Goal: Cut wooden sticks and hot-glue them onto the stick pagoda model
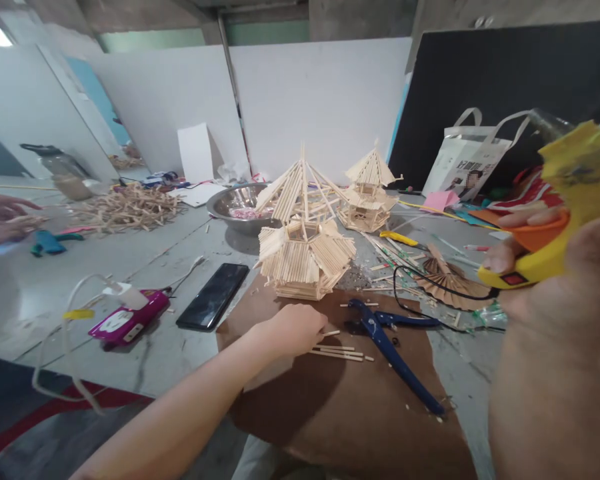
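My left hand (pixel 300 328) is low over the brown board (pixel 380 427), fingers closed in a pinch. A short wooden stick (pixel 333 333) pokes out at its fingertips, and several thin sticks (pixel 337 356) lie just beside it. In my right hand (pixel 545 293), raised at the right, is a yellow glue gun (pixel 535 263) with an orange trigger (pixel 540 232). Directly beyond my left hand stands a pavilion model (pixel 305 257) built of sticks, its upper roof partly covered. Blue-handled cutters (pixel 397 360) lie on the board to the right of my left hand.
Behind are a second stick pavilion (pixel 367 193) and a metal bowl (pixel 237 217). A phone (pixel 213 297) and a purple power strip (pixel 130 323) lie left. Loose sticks (pixel 130 207) are piled near another person's hand (pixel 5 217). A black cord (pixel 400 293) crosses the right side.
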Motion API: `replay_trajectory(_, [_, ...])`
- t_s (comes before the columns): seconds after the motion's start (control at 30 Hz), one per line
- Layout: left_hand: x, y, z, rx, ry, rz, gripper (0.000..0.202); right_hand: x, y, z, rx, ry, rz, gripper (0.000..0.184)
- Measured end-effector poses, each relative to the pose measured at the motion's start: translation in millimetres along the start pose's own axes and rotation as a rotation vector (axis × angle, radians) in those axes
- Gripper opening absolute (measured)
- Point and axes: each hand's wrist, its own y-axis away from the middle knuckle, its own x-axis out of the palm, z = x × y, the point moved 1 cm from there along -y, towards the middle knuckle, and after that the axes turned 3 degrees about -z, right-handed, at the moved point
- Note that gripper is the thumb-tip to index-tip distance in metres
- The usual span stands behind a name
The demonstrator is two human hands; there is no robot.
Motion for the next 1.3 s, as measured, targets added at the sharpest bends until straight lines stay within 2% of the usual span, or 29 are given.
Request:
replay_trajectory(0.2, [7.8,8.0,-3.0,-0.027,0.087,-0.083,0.026,3.2,1.4,5.7,0.026,0.057,-0.029,0.022])
replay_trajectory(0.37, [11.6,11.5,-5.4,-0.004,0.097,-0.109,0.025,-6.3,12.3,11.3,0.092,0.056,-0.009,0.027])
replay_trajectory(0.6, [26.1,6.2,-12.5,0.073,0.043,-0.127,0.021,-21.0,29.6,-5.0,0.245,-0.008,0.032,0.026])
replay_trajectory(0.7, [31.2,2.2,-14.8,0.086,0.034,-0.130,0.019,-16.3,30.0,-6.4,0.250,-0.022,0.073,0.026])
replay_trajectory(1.0, [32.0,-0.2,-22.2,0.003,0.017,-0.114,0.016,9.3,24.5,-0.8,0.260,-0.084,0.169,0.023])
replay_trajectory(1.2, [35.5,-7.2,-23.4,-0.020,0.083,-0.064,0.011,20.8,21.4,3.0,0.232,-0.095,0.169,0.023])
replay_trajectory(1.3, [33.9,-1.3,-24.4,-0.013,0.070,-0.102,0.011,22.7,22.6,2.3,0.244,-0.110,0.172,0.025])
